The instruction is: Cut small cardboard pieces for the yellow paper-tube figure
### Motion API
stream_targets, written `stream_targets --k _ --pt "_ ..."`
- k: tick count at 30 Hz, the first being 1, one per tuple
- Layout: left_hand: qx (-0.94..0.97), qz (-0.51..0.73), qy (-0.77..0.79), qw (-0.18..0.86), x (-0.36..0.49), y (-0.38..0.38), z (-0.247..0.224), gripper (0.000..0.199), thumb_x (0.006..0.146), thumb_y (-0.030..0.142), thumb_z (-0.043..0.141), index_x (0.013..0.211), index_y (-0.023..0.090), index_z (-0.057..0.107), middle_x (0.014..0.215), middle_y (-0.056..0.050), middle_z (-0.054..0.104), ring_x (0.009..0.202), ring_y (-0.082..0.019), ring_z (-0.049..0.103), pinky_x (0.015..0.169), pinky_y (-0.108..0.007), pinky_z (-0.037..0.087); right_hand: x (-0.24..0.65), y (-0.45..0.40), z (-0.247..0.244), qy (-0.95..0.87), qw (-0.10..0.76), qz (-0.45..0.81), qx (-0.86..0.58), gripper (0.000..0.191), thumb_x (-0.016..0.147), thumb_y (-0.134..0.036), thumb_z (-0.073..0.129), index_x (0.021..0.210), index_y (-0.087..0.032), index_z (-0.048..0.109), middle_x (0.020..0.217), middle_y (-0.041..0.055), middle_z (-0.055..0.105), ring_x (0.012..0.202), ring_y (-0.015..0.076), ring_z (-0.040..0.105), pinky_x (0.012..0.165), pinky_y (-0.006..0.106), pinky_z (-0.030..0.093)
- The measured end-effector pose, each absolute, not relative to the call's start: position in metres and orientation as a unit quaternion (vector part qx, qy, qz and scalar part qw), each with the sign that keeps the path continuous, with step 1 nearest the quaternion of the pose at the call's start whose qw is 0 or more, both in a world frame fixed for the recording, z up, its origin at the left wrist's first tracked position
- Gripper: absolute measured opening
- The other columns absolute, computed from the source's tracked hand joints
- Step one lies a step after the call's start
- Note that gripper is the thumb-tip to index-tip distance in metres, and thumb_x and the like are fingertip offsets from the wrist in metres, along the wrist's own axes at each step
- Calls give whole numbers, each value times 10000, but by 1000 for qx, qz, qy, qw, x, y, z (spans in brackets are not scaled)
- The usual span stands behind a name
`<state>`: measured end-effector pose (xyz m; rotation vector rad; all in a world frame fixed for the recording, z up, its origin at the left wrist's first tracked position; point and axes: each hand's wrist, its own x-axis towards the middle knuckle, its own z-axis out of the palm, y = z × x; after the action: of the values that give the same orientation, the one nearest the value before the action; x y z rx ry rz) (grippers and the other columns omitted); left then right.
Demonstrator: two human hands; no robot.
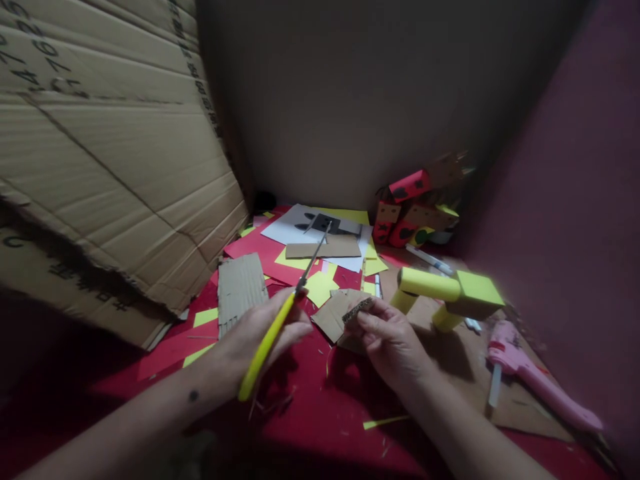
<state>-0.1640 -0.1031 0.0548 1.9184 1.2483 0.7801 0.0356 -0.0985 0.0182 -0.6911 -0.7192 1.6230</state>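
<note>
Yellow-handled scissors (270, 343) are in my left hand (277, 327), whose fingers curl around them; the blades point away toward the wall. My right hand (390, 333) pinches a small strip of corrugated cardboard (357, 311) between thumb and fingers, its fluted edge facing me. Beneath that strip lies a larger flat cardboard piece (330, 319) on the red tabletop. Another corrugated piece (243, 290) rests left of the scissors. Right of my right hand stands a yellow paper figure (437, 287) built from tubes and a box.
A large cardboard sheet (115, 147) leans at the left. White paper (280, 227), a cardboard strip (325, 248) and coloured scraps lie toward the wall. Red-and-brown paper figures (405, 213) sit at the back right. A pink glue gun (535, 373) lies at the right.
</note>
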Motion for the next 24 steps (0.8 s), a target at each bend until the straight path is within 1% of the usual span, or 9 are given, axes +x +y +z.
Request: stream_targets --k 1,3,4,6,9,11,16,21,24 --pt "719 306 473 407 -156 -105 56 186 833 316 536 945 168 521 718 -1 583 552 -117 551 486 -223 453 35 -100 18 -309 572 700 -296 170 554 -181 798 682 -170 687 599 -4 672 543 111 579 567 232 462" --pt "681 349 449 461 -141 -107 58 344 763 249 616 1073 167 493 879 -28 600 690 -130 579 585 -232 487 34 -101 18 -312 560 710 -292 160 563 -182 792 687 -166 693 613 -2 673 554 108 574 571 227 450" --pt "671 357 436 481 -135 -107 58 418 729 233 650 1104 169 479 903 -26 590 736 -137 583 635 -245 497 33 -102 18 -313 556 714 -287 155 565 -177 790 687 -166 694 637 1 679 572 111 577 581 230 449" --pt "669 378 425 478 -126 -104 54 480 701 231 689 1128 183 474 893 -5 582 769 -140 580 686 -263 498 32 -103 17 -314 552 720 -278 148 567 -163 784 684 -166 693 683 4 684 607 117 583 602 236 449" --pt "674 391 422 462 -119 -99 47 494 715 207 678 1162 205 467 821 33 563 726 -124 569 672 -263 493 32 -103 15 -316 548 722 -280 137 569 -152 779 669 -160 687 664 -3 666 587 111 569 597 236 442" --pt "667 399 415 474 -117 -96 43 499 723 179 661 1178 209 459 789 48 544 692 -109 556 640 -246 488 33 -103 15 -321 542 723 -283 130 580 -162 773 674 -156 683 654 -4 657 581 111 565 596 240 441" --pt "667 402 403 481 -115 -95 43 466 737 143 637 1164 204 462 768 55 532 666 -90 521 622 -216 469 37 -105 20 -314 541 720 -301 151 593 -213 768 703 -166 676 669 5 669 613 134 588 645 279 461" --pt "674 391 421 464 -113 -96 39 461 741 162 647 1163 217 468 766 55 548 670 -96 531 626 -216 455 37 -104 22 -294 587 681 -324 164 545 -190 806 609 -153 660 588 -23 640 553 88 549 570 204 432" --pt "667 400 419 469 -111 -96 39 461 730 176 667 1149 220 481 769 54 555 661 -95 530 618 -212 450 36 -103 21 -281 590 687 -319 173 538 -186 813 587 -149 651 538 -40 611 497 70 519 522 186 418"
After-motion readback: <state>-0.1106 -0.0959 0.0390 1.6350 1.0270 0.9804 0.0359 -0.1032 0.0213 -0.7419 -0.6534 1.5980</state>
